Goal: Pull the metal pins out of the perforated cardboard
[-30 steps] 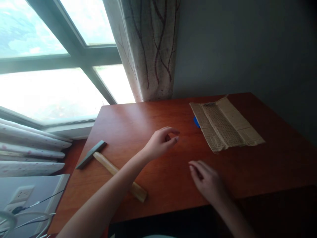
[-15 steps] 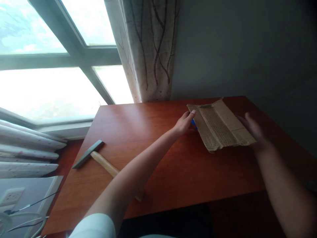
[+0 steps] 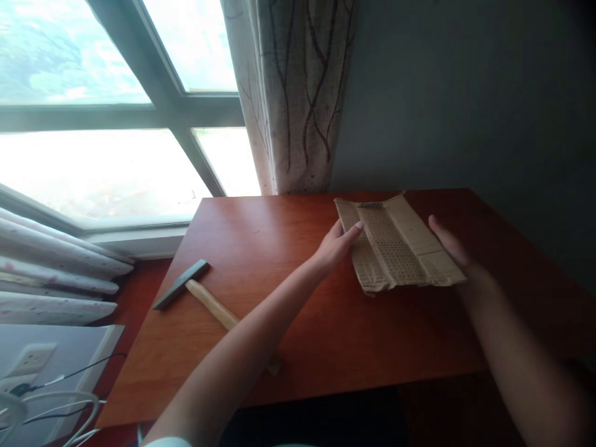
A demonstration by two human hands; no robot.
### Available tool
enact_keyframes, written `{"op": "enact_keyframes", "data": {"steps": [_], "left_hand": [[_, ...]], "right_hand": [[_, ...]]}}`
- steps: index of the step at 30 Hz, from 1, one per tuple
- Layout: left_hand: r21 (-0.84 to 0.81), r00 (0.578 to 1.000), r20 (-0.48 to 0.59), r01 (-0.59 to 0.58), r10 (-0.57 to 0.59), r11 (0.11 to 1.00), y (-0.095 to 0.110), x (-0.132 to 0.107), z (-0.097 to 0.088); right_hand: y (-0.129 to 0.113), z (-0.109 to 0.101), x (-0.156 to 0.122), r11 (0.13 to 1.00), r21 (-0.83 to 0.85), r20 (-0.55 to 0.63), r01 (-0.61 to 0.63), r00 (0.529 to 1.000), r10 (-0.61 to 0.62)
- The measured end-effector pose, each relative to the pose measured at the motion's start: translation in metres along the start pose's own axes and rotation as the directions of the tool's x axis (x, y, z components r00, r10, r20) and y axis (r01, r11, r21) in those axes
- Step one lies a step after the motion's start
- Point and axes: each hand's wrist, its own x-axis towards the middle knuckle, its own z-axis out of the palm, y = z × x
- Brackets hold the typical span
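Head-worn view, facing forward and down, tabletop [image 3: 335, 341] near

Cardboard [image 3: 395, 248] hides some fingers of the left hand [image 3: 334, 246] and right hand [image 3: 451, 242]; a blue thing [image 3: 344, 232] shows only a sliver. The left forearm [image 3: 261, 329] covers part of the hammer [image 3: 207, 300]; the right forearm [image 3: 516, 360] is blurred.

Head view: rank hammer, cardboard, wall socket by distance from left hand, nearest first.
1. Cardboard: at the left hand, thumb over its left edge.
2. Hammer: left side of the table.
3. Wall socket: far left, beyond the table.
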Motion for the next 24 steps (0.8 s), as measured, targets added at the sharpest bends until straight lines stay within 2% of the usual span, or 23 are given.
{"op": "enact_keyframes", "data": {"steps": [1, 2, 4, 5, 9, 14, 18, 21, 23, 24], "left_hand": [[0.001, 1.000, -0.022, -0.012, 0.012, 1.000, 0.006, -0.012, -0.009], [0.006, 0.999, -0.044, -0.024, 0.024, 1.000, 0.012, -0.025, -0.019], [0.011, 0.995, -0.092, -0.033, 0.033, 0.999, 0.022, -0.051, -0.037], [0.014, 0.993, -0.115, -0.033, 0.035, 0.999, 0.025, -0.063, -0.046], [0.040, 0.972, -0.231, -0.023, 0.031, 0.999, 0.028, -0.102, -0.072], [0.061, 0.938, -0.344, -0.035, 0.053, 0.998, 0.020, -0.123, -0.084], [0.076, 0.915, -0.397, -0.047, 0.073, 0.996, 0.014, -0.125, -0.082], [0.105, 0.914, -0.399, -0.040, 0.079, 0.994, 0.013, -0.124, -0.086], [0.149, 0.912, -0.403, -0.019, 0.078, 0.989, 0.015, -0.126, -0.096], [0.195, 0.901, -0.424, -0.004, 0.088, 0.981, 0.018, -0.127, -0.102]], "right_hand": [[-0.005, 0.010, -0.006, 0.986, 0.116, 0.143, -0.123, 0.984, 0.106], [-0.010, 0.021, -0.012, 0.954, 0.205, 0.273, -0.218, 0.949, 0.159], [-0.019, 0.044, -0.024, 0.899, 0.323, 0.392, -0.295, 0.907, 0.157], [-0.022, 0.055, -0.029, 0.887, 0.363, 0.413, -0.285, 0.903, 0.121], [-0.024, 0.090, -0.037, 0.873, 0.440, 0.459, -0.209, 0.888, -0.018], [-0.017, 0.113, -0.026, 0.874, 0.450, 0.506, -0.186, 0.859, -0.077], [-0.018, 0.123, -0.015, 0.871, 0.446, 0.544, -0.205, 0.835, -0.082], [-0.021, 0.126, -0.004, 0.897, 0.402, 0.550, -0.182, 0.832, -0.078], [-0.025, 0.122, 0.005, 0.930, 0.357, 0.532, -0.089, 0.837, -0.124], [-0.030, 0.118, 0.009, 0.947, 0.322, 0.498, -0.004, 0.851, -0.166]]}}
